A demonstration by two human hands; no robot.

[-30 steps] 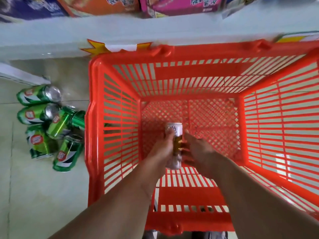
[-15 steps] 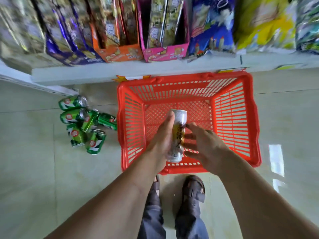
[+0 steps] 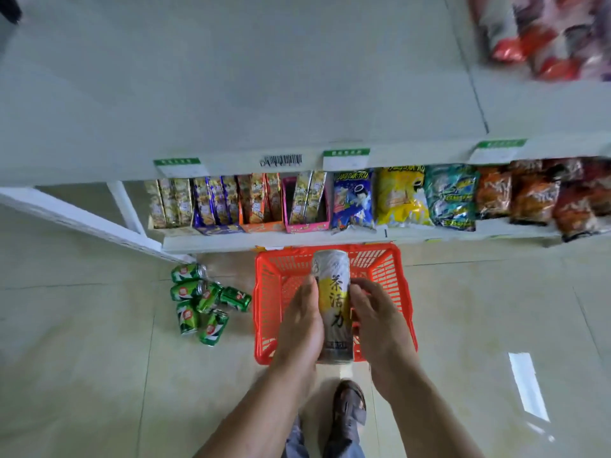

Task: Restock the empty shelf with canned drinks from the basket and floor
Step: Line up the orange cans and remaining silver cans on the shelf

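We hold 1 tall silver-yellow can [image 3: 333, 305] above the red basket [image 3: 405, 312] | left hand [image 3: 302, 328] and right hand [image 3: 377, 320] grip its sides | 6 green cans [image 3: 206, 304] lie on the floor [image 3: 82, 358], left of basket | white shelf [image 3: 231, 94] above

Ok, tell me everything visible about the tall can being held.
The tall can is slim and looks like metal, silver-white with a yellow patch, dark Chinese characters down its side and a dark band at its base. It is held roughly upright above the orange basket, top toward the shelf. The left hand grips its left side, and the right hand holds its right side with curled fingers. Nothing else touches it.
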